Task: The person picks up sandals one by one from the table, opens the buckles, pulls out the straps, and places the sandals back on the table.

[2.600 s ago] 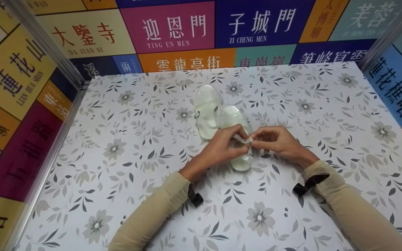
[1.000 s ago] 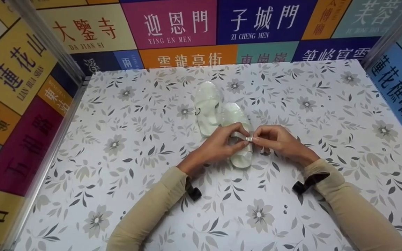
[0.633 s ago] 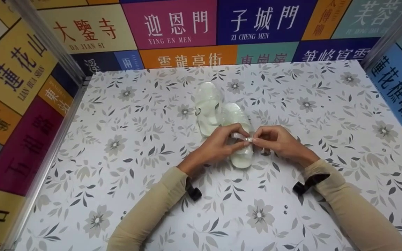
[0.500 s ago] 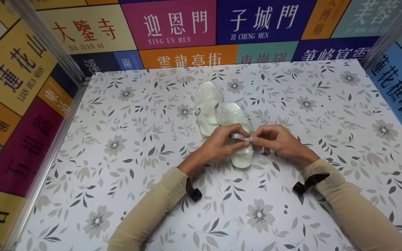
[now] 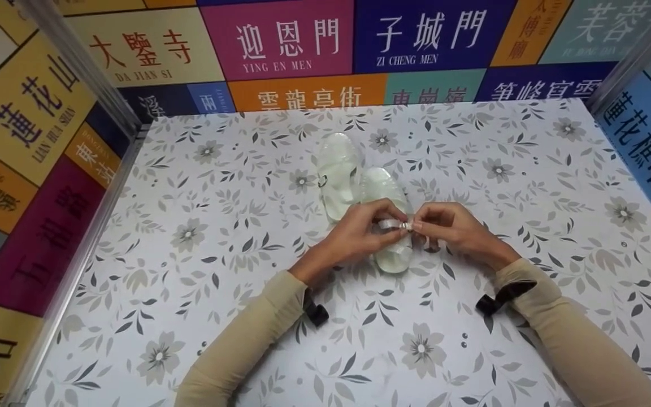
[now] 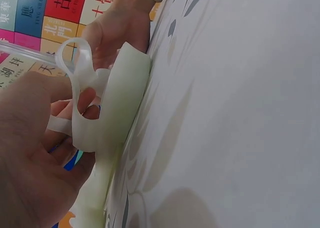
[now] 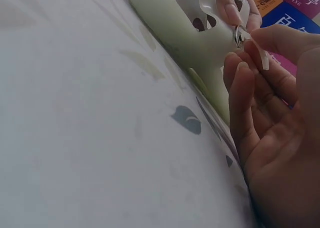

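A pale, milky-green sandal (image 5: 381,183) lies sole down, partly hidden under my left hand (image 5: 354,234). Its ankle strap (image 5: 389,224) arches up between my thumb and forefinger, which pinch it near a small metal buckle (image 7: 239,37). From the other side, my right hand (image 5: 454,230) pinches the strap's end (image 7: 264,62) between thumb and forefinger, just beside the buckle. The fingertips of both hands almost meet there. In the left wrist view the sandal's heel (image 6: 125,90) rests on the table. The matching sandal (image 5: 337,189) lies a little farther off to the left, its buckle visible.
A white tabletop (image 5: 280,339) with grey flowers and leaves spreads around the sandals. Panels with coloured signs (image 5: 280,42) stand along the back and both sides. Black camera straps (image 5: 506,297) sit on the sleeves at the wrists.
Both hands stay at the buckle, with only small finger shifts. The strap loop by the left fingers shows more clearly than one second ago. The sandals keep their places.
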Available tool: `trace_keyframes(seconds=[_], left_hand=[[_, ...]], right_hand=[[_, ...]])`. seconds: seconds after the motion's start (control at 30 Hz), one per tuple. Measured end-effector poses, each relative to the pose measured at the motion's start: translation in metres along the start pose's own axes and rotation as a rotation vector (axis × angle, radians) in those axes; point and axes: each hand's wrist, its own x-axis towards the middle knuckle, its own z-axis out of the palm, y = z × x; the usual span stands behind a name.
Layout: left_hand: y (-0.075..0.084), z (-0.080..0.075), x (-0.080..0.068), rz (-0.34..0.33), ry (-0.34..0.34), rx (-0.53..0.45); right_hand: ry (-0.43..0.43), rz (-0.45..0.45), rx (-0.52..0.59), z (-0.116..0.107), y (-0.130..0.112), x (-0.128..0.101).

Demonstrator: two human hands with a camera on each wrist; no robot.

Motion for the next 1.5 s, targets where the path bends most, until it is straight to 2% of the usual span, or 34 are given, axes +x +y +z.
trace_keyframes(seconds=[0.2,0.43,0.87,1.23,1.5], left_hand=[[-0.0017,0.0001,0.0012,0.033,0.023,0.009],[0.0003,0.0010,0.0017,0.071,0.014,0.050],[0.0011,-0.0026,0.0031,0.065,0.023,0.076],[0.0053,-0.0005,0.0036,0.081,0.004,0.097],[0.0051,0.0039,0.0036,0.053,-0.016,0.063]], right_hand=[[-0.022,-0.010,0.031,0.0000,0.0001,0.0011],[-0.024,-0.005,-0.041,-0.0006,-0.0012,0.0005],[-0.020,0.054,-0.067,-0.0017,-0.0043,0.0029],[-0.002,0.051,-0.070,0.0018,-0.0059,0.0039],[-0.010,0.084,-0.020,0.0013,-0.0046,-0.0003]])
